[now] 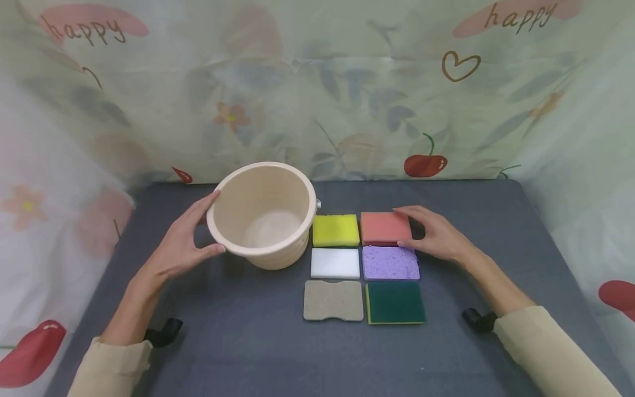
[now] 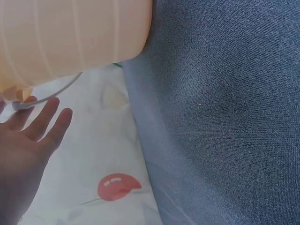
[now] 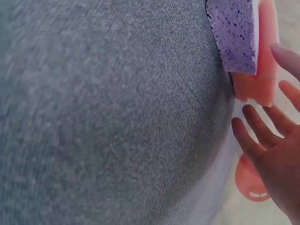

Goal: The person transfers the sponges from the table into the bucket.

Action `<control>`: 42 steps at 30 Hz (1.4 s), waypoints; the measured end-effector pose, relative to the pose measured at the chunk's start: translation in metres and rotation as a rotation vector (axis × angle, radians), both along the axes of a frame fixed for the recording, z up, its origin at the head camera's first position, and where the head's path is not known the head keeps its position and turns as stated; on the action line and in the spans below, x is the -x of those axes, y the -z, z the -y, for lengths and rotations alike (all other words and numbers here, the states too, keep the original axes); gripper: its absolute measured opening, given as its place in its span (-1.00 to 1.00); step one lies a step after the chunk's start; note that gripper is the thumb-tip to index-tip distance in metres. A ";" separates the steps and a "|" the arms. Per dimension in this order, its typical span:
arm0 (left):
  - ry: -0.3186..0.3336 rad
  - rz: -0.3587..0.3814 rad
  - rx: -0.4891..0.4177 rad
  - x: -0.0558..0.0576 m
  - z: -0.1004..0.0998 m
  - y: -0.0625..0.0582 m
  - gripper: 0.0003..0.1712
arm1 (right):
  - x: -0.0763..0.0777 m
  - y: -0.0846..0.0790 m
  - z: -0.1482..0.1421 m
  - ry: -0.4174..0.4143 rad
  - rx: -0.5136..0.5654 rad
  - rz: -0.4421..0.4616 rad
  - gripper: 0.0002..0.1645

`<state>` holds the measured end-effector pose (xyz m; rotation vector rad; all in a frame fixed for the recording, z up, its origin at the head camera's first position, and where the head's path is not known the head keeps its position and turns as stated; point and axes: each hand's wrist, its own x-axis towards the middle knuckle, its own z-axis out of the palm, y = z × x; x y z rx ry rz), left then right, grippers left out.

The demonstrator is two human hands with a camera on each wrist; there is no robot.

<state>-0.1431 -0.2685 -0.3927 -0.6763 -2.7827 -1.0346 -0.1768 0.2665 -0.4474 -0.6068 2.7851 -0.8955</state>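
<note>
A cream bucket [image 1: 270,259] stands left of the table's middle. My left hand [image 1: 181,240] is at its left side, thumb and index fingertip at the rim. In the left wrist view the other fingers spread loosely beside the bucket's thin handle [image 2: 65,87]. My right hand [image 1: 436,234] reaches over the right end of a coral sponge [image 1: 383,227], thumb near the front edge and fingertip near the back edge. The right wrist view shows its fingers [image 3: 253,145] spread apart around that end. A purple sponge [image 1: 390,263] lies just in front of the coral one.
Beside these lie a yellow sponge [image 1: 335,230], a white sponge [image 1: 334,263], a grey notched pad [image 1: 333,300] and a dark green scouring sponge [image 1: 395,303], in two columns. A patterned curtain [image 1: 297,99] hangs behind the dark table [image 1: 248,353] and at both sides.
</note>
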 end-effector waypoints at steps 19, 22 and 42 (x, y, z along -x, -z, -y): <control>-0.005 0.090 -0.127 0.003 -0.006 -0.005 0.18 | 0.008 -0.008 0.005 -0.041 0.021 -0.022 -0.21; -0.013 0.106 -0.138 0.002 -0.007 -0.006 0.20 | 0.009 -0.014 0.005 -0.042 0.034 -0.040 -0.21; 0.004 0.175 -0.230 -0.003 -0.009 -0.007 0.20 | -0.007 -0.068 0.024 -0.007 0.168 -0.131 -0.21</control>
